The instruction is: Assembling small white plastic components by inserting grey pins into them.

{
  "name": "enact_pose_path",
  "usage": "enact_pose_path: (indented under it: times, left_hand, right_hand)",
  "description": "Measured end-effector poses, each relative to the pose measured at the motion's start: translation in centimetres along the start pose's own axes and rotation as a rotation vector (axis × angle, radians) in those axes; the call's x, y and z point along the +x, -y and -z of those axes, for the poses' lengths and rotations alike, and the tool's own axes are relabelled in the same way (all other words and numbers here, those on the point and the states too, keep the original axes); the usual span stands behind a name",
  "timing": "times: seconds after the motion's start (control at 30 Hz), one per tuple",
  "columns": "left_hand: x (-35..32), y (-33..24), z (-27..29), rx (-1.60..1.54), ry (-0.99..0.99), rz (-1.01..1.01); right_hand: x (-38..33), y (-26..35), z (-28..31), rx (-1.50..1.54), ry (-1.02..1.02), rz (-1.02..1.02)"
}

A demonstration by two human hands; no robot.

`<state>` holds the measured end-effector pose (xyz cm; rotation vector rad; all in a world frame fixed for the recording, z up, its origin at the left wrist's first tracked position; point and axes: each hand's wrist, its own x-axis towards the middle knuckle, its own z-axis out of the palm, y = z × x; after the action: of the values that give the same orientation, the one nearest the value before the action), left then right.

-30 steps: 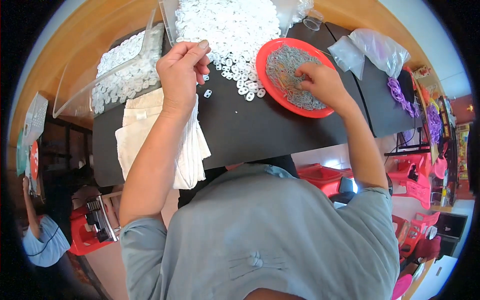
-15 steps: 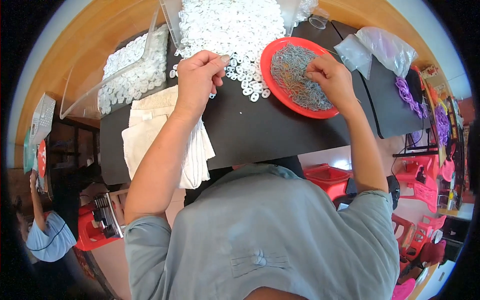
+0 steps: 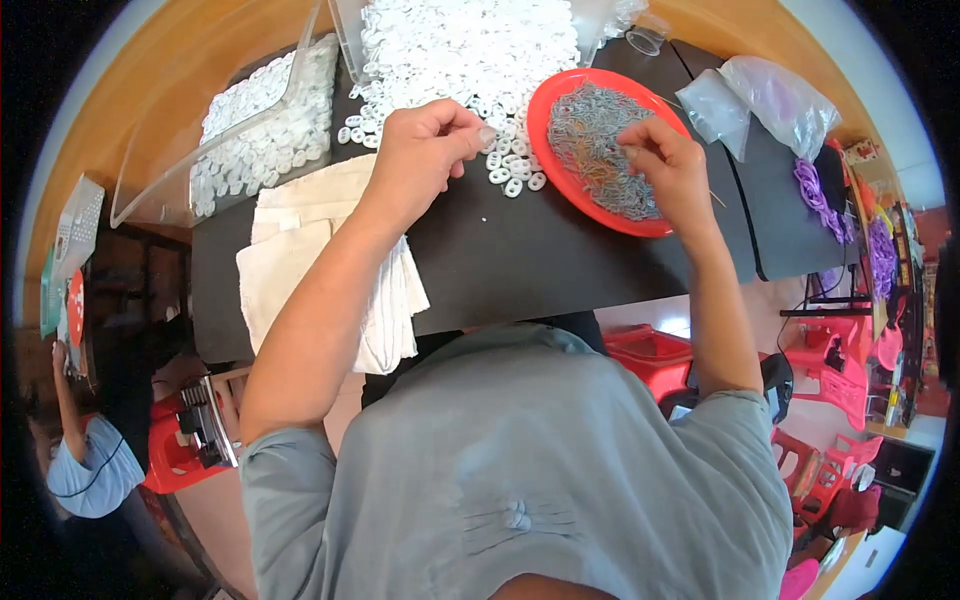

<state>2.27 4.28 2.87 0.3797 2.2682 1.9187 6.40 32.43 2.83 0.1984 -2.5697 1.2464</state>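
Note:
My left hand (image 3: 430,155) is closed in a pinch at the near edge of a spread of small white oval pieces with holes (image 3: 512,165). Whatever its fingertips hold is too small to make out. Over a red plate (image 3: 560,185) my right hand (image 3: 668,170) pinches thumb and forefinger together, and I cannot tell what lies between them. Many thin grey pieces, like small screws or pins (image 3: 600,125), fill the plate, with a brownish patch among them. A thin light stick (image 3: 717,198) pokes out beside my right wrist.
A clear bin (image 3: 345,45) spills white pieces onto the dark table (image 3: 500,265); another clear bin (image 3: 150,165) stands left. Folded cream cloths (image 3: 290,265) lie by my left forearm. Plastic bags (image 3: 780,95) and purple cord (image 3: 820,195) are at right. A person (image 3: 95,465) works far left.
My left hand has moved to the right, toward the plate, still pinched. My right hand has shifted slightly right and down over the grey pieces. The view has shifted a little.

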Motion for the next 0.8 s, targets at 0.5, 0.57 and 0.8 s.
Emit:
enact_pose_path:
  times: [0.5,0.57,0.8]
  left_hand:
    - [-1.0,1.1,-1.7,-0.040,0.066,-0.328]
    - [-1.1,0.7,-1.6,-0.017,0.045,-0.363]
    - [-1.0,0.5,-1.0,0.124,-0.059,-0.560]
  right_hand:
    - [1.0,5.3,-3.2,0.572,0.097,-0.197]
    - [1.3,6.5,-4.0,0.601,0.122,-0.196]
    - [2.4,8.5,-6.0,0.632,0.201,-0.163]
